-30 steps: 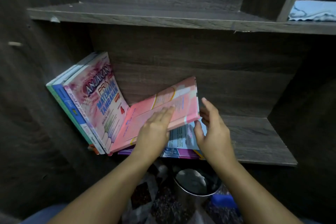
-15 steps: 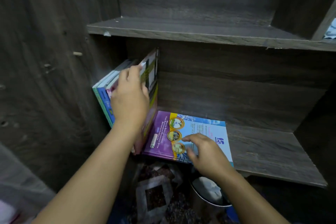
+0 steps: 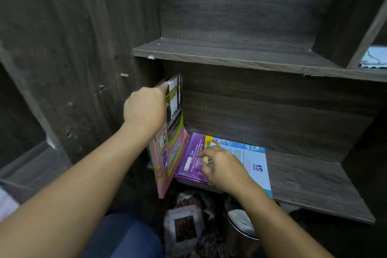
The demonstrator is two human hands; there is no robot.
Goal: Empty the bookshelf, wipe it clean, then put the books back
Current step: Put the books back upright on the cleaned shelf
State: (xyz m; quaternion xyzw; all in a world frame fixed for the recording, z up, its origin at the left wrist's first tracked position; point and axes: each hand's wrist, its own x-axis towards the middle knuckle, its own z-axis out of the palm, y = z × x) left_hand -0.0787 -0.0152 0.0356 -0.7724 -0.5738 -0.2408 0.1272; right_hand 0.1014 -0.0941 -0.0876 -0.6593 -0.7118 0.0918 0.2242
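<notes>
Standing the pink workbook [image 3: 171, 153] on end against the side wall of the bookshelf, the person's left hand [image 3: 144, 109] wraps its curled fingers over the book's upper front edge. One finger reaches along the top corner. Whatever stands behind that book is hidden by the hand and wrist.

Just right of that grip and lower, the purple-and-blue book [image 3: 251, 157] lies flat on the lower shelf board [image 3: 310, 186]. Its spine side touches the foot of the upright workbook and its near edge overhangs the board a little. The right hand [image 3: 224, 166] sits on its cover with bent fingers. I cannot tell whether the thumb is hooked under the near edge or the hand only presses down.

These look like thin, glossy paperbacks: light, bendy and apt to slide. The flat one is probably best taken by the overhanging near edge, thumb under and fingers on top, then tipped up spine-first beside the left hand. The upright one will likely topple rightward if released, so the left hand should brace it.

Far above and right of both hands, a pale cloth [image 3: 373, 57] lies in another compartment, and below the right wrist stands a metal bin [image 3: 238, 220].
</notes>
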